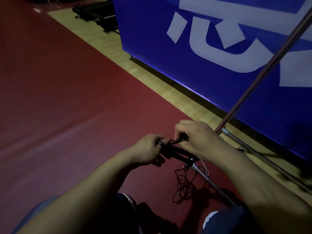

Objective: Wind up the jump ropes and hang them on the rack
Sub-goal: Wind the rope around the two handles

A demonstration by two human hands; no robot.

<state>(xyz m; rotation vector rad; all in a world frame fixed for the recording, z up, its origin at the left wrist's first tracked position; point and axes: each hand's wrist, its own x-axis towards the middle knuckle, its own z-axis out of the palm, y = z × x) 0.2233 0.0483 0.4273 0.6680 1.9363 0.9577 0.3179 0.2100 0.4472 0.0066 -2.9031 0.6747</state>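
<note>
My left hand [148, 149] grips the two black handles of a jump rope [175, 153], held together and pointing down to the right. My right hand [197, 139] pinches the thin dark cord just above the handles, where it wraps around them. The loose remainder of the cord [184, 188] hangs down and lies in tangled loops on the red floor below my hands. The rack's metal pole [263, 73] slants up to the right, and its base bars [212, 183] lie on the floor close by.
A large blue banner board with white characters [211, 48] stands along the right. A strip of wooden floor [118, 53] runs beside the red mat [59, 98]. Dark equipment [96, 14] sits at the far top. My shoes [209, 218] show at the bottom.
</note>
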